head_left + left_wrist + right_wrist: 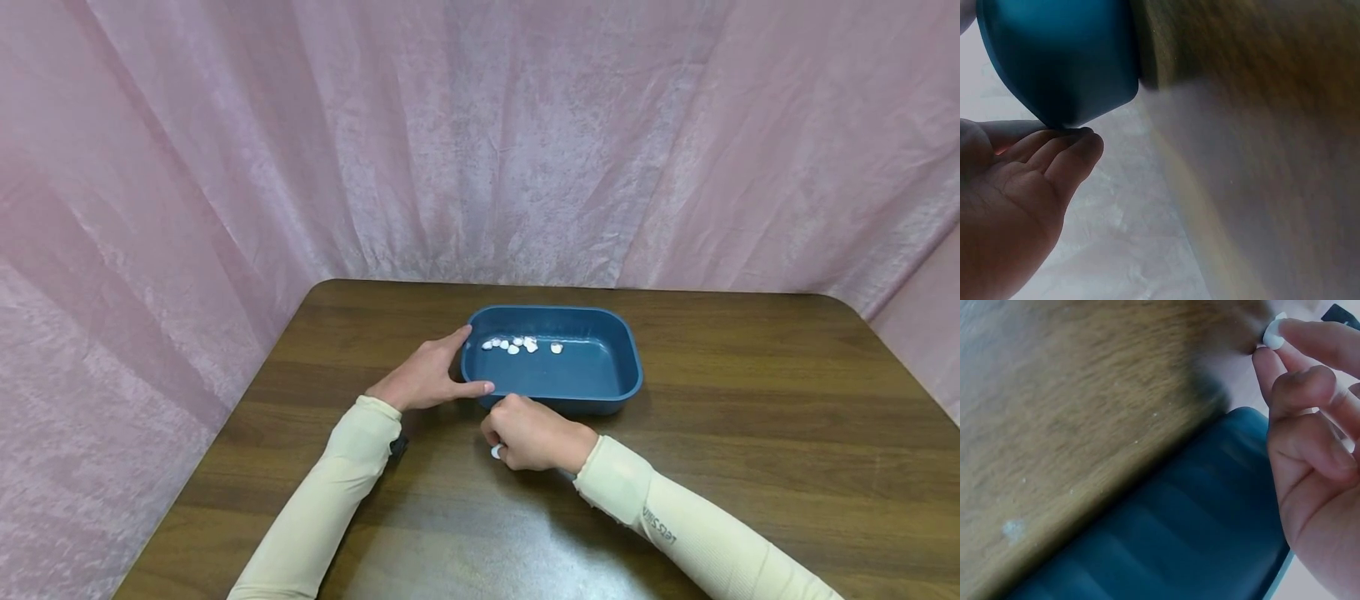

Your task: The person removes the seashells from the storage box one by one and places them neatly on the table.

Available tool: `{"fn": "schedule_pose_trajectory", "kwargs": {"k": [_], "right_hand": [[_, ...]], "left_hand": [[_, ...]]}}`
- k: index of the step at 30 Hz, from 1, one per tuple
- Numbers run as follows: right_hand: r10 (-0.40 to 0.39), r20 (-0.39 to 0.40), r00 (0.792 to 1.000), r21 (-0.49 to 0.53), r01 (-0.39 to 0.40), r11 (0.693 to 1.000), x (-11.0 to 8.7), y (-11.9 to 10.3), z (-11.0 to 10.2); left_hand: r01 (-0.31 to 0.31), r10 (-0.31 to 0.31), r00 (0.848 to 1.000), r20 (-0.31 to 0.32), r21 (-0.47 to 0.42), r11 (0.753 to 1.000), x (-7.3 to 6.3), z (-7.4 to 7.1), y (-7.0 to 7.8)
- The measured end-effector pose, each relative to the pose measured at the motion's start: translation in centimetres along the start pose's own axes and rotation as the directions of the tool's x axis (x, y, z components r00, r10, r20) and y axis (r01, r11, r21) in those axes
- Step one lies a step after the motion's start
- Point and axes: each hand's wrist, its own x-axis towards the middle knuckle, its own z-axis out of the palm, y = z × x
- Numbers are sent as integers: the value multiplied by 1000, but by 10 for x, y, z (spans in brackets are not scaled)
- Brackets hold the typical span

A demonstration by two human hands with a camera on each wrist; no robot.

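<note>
A blue plastic tub [581, 375] stands on the table, with several small white rounded pieces [531, 343] lying on its floor toward the left and back. My left hand [427, 377] rests against the tub's left end, its thumb on the near rim and its fingers reaching the back left corner. In the left wrist view those fingers [1075, 156] lie fairly straight along the tub's outer wall. In front of the tub, my right hand [536, 433] pinches a small white rounded piece [1274, 334] between thumb and fingertips. Its exact kind cannot be told.
The brown wooden table [750, 400] extends to both sides of the tub. Pink curtains [540, 150] hang behind and beside it. A small dark object [398, 448] shows by the left wrist.
</note>
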Motion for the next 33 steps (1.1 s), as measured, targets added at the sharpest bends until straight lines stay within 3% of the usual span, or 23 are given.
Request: {"fn": "schedule_pose_trajectory", "kwargs": {"k": [6, 18, 33], "right_hand": [[9, -16, 1000, 2, -9, 1000, 0, 2, 1], [24, -66, 997, -118, -32, 993, -1, -1, 1], [-35, -85, 996, 8, 35, 999, -13, 2, -24]], "left_hand": [[-4, 4, 1000, 0, -1, 1000, 0, 0, 0], [6, -6, 1000, 3, 1, 1000, -1, 0, -1], [2, -2, 1000, 18, 0, 1000, 2, -3, -2]]}}
